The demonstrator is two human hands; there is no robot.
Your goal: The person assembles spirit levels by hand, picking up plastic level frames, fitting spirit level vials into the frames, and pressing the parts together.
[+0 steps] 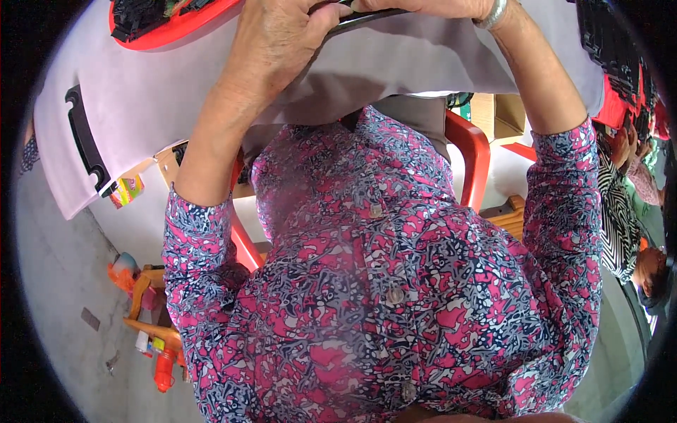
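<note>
At the top edge of the head view, my left hand (pixel 278 42) and my right hand (pixel 455 7) come together over a thin black strip (pixel 370 19). The fingers of both hands close on it in a pinch. Much of the strip and some fingertips are cut off by the frame, so its full shape is hidden. Beneath my hands, pale grey cloth (pixel 416 56) covers the table. A long black plastic piece with curled ends (pixel 84 137) lies on this cloth, well to the left of my left hand.
A red tray (pixel 159 42) with black pieces sits at the upper left. More black pieces (pixel 610 49) are heaped at the upper right, near other people (pixel 620 211). Below the table are a red chair (pixel 476 151), an open cardboard box (pixel 508 116) and a wooden stool (pixel 144 296).
</note>
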